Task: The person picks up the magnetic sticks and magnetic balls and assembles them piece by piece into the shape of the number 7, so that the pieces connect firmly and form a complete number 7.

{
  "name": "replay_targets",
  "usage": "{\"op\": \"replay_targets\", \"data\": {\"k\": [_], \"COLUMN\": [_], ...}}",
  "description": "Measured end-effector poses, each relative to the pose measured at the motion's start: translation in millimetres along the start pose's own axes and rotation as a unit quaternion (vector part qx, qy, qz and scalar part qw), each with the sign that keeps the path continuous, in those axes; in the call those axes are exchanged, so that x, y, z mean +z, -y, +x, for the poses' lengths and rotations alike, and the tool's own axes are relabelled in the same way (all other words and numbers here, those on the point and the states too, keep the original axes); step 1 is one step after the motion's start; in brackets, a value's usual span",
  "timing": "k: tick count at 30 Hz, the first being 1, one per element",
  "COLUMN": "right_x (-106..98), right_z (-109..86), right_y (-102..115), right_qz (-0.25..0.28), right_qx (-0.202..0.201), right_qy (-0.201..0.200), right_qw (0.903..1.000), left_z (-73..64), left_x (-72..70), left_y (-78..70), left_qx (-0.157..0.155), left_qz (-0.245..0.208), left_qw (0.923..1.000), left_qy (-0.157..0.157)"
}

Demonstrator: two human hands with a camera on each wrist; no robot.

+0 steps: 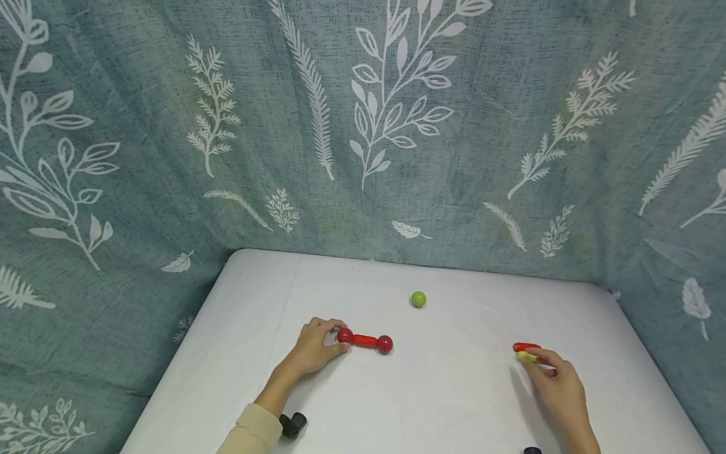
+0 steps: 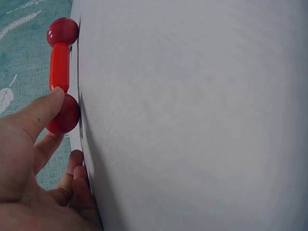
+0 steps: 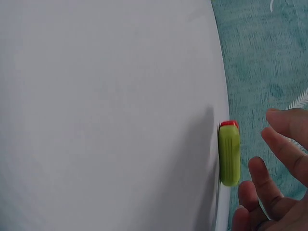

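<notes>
A red magnetic-looking rod (image 1: 364, 341) lies between two red balls, one (image 1: 385, 343) at its right end and one at its left, forming a dumbbell shape on the white table. My left hand (image 1: 317, 347) pinches the left ball (image 2: 66, 115) between thumb and fingers; part of that ball is covered by the thumb. On the right side, a yellow-green rod (image 3: 229, 156) lies beside another red rod (image 1: 525, 346). My right hand (image 1: 558, 384) is at the yellow-green rod, its fingers spread and, in the right wrist view, apart from it.
A small green ball (image 1: 418, 299) sits toward the back of the white table (image 1: 442, 391). Black cylindrical objects (image 1: 293, 425) stand near the left forearm, and another black piece (image 1: 532, 450) shows at the front edge. A patterned green curtain (image 1: 340, 208) borders the table.
</notes>
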State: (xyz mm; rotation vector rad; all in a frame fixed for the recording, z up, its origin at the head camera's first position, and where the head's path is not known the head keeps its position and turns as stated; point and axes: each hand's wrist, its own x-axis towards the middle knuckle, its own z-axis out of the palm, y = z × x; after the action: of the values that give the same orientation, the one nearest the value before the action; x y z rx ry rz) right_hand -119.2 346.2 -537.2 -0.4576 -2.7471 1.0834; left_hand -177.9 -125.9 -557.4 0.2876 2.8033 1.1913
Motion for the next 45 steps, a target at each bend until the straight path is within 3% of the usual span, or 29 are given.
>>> {"op": "replay_targets", "data": {"k": [8,14,25,31,45], "right_x": [-3.8,-5.1,-7.3,-5.9,0.3], "right_z": [13.0,20.4,25.9,30.6,31.8], "right_y": [-11.4,-15.9,-18.7,-21.2,-26.0], "right_qz": [-0.022,-0.029,-0.040,-0.059,-0.083], "right_qx": [0.011,0.029,0.016,0.030,0.013], "right_qy": [-0.010,0.005,0.029,0.045,0.027], "right_qw": [0.9996,0.9991,0.9987,0.9968,0.9961], "left_z": [0.0,0.1,0.3,0.5,0.3], "left_x": [0.6,1.3,1.5,1.6,0.3], "left_y": [-0.9,-0.2,1.8,2.1,0.2], "left_qx": [-0.002,-0.005,-0.002,-0.001,-0.003], "left_qz": [0.000,-0.001,-0.003,-0.004,-0.005], "left_qw": [1.0000,1.0000,1.0000,1.0000,1.0000], "left_qy": [-0.003,-0.001,0.000,0.000,0.001]}}
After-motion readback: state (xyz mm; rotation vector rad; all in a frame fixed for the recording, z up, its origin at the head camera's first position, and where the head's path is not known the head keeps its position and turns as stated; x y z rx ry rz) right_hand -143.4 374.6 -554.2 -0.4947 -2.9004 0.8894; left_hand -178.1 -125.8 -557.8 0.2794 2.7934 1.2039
